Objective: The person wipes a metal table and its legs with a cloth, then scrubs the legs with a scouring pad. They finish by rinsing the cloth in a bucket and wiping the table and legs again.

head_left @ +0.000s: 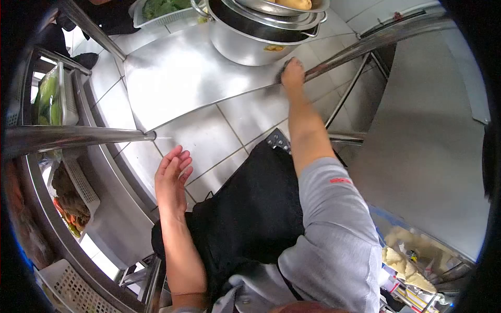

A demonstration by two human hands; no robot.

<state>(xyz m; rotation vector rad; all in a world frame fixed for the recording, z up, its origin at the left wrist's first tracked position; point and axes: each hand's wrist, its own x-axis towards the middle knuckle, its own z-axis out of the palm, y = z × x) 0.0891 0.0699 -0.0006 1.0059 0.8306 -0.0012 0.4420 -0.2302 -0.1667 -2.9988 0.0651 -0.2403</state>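
Observation:
My right hand (294, 74) reaches out to the right front corner of a low stainless steel shelf (177, 73), beside the metal table leg. Its fingers are closed around something small and dark at the shelf's edge, blurred and mostly hidden. Just beyond that hand, a large aluminium pot (245, 49) stands on the shelf, with metal bowls or lids stacked on top. My left hand (173, 169) hangs in the air above the tiled floor, fingers loosely curled and apart, holding nothing. A metal bar (78, 140) is close to its left.
Plastic baskets of vegetables (49, 99) sit on racks at the left, and a white perforated basket (78, 289) is lower left. A tray of greens (162, 10) is behind the shelf. A steel panel (422, 141) and a waste-filled bin (412, 255) are at the right.

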